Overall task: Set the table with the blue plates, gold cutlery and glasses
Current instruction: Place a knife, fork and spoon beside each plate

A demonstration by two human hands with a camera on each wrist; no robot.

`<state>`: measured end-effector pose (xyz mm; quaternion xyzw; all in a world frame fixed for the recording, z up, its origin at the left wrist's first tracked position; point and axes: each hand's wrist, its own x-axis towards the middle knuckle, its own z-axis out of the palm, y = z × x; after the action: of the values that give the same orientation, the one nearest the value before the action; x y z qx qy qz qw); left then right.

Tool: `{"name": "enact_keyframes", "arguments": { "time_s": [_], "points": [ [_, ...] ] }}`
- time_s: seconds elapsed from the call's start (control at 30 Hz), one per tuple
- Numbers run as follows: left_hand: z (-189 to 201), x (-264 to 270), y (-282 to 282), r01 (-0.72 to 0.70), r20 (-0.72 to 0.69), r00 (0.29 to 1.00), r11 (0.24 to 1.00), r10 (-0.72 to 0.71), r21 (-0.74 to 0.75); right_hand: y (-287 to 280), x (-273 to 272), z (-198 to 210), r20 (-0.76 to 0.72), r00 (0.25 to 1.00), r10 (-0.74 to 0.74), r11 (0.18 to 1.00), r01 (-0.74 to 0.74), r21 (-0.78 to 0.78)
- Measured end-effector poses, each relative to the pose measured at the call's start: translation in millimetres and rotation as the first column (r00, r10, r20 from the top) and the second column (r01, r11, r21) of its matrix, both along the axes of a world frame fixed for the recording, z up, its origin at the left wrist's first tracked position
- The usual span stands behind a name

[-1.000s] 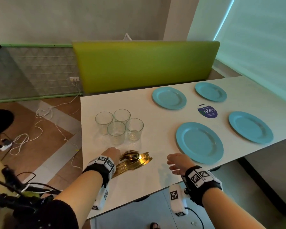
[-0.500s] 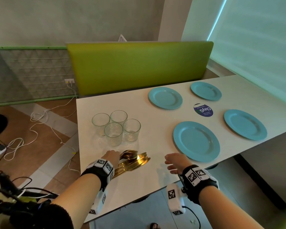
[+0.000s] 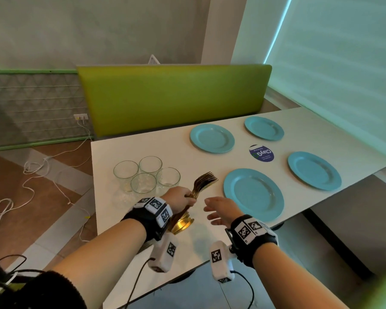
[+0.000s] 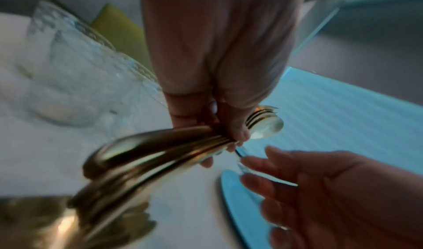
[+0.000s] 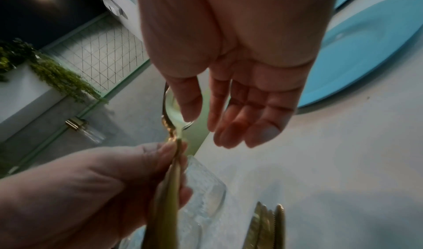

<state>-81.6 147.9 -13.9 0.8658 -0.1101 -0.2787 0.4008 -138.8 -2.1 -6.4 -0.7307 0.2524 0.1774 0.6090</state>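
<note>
My left hand (image 3: pixel 183 198) grips a bundle of gold forks and spoons (image 3: pixel 204 181) by the handles, lifted off the white table (image 3: pixel 125 148) with the tines pointing up and away. The left wrist view shows the same gold bundle (image 4: pixel 160 149) in my curled fingers. My right hand (image 3: pixel 213 210) hovers open just right of it, fingers spread and holding nothing, also in the right wrist view (image 5: pixel 240 108). Gold knives (image 5: pixel 267 225) lie on the table below. Several blue plates are laid out; the nearest plate (image 3: pixel 253 194) is beside my right hand. Several empty glasses (image 3: pixel 146 177) stand clustered left of the cutlery.
A round dark blue sticker (image 3: pixel 261 153) sits between the plates. A green bench back (image 3: pixel 172 97) runs behind the table. White cables (image 3: pixel 31 170) trail over the floor on the left. The table's near edge is just under my wrists.
My left hand has picked the forks and spoons up off the table and raised them. The right hand has moved left towards the bundle. The knives stayed on the table.
</note>
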Motion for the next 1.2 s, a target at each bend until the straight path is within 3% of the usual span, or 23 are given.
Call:
{"name": "enact_keyframes", "arguments": {
  "time_s": [0.13, 0.3, 0.6, 0.87, 1.0, 1.2],
  "points": [
    [4.1, -0.4, -28.8, -0.107, -0.215, 0.975, 0.964, 0.054, -0.245, -8.1, 3.6, 14.9, 0.081, 0.995, -0.065, 0.995, 0.059, 0.082],
    [15.1, 5.0, -63.4, -0.104, -0.266, 0.964, 0.929, 0.006, -0.356, -38.1, 7.7, 20.1, 0.132, 0.983, -0.128, 0.991, 0.120, 0.064],
    [7.2, 37.4, -139.0, -0.126, -0.241, 0.969, 0.939, 0.048, -0.320, -107.7, 43.6, 7.4, 0.150, 0.958, -0.244, 0.970, 0.237, 0.058],
    [-3.5, 89.8, -224.5, -0.258, -0.367, 0.920, 0.916, 0.136, -0.306, -199.4, 103.6, -5.1, 0.074, 0.950, -0.303, 0.947, 0.291, 0.132],
    [-8.0, 115.6, -252.4, -0.337, -0.381, 0.897, 0.903, 0.224, -0.265, -257.8, 123.0, -11.9, 0.052, 0.939, -0.341, 0.940, 0.341, 0.014],
    [-18.1, 143.0, -269.8, -0.447, -0.349, 0.868, 0.861, 0.352, -0.243, -328.5, 136.6, -34.8, -0.145, 0.984, -0.106, 0.950, 0.057, -0.307]
  ]
}}
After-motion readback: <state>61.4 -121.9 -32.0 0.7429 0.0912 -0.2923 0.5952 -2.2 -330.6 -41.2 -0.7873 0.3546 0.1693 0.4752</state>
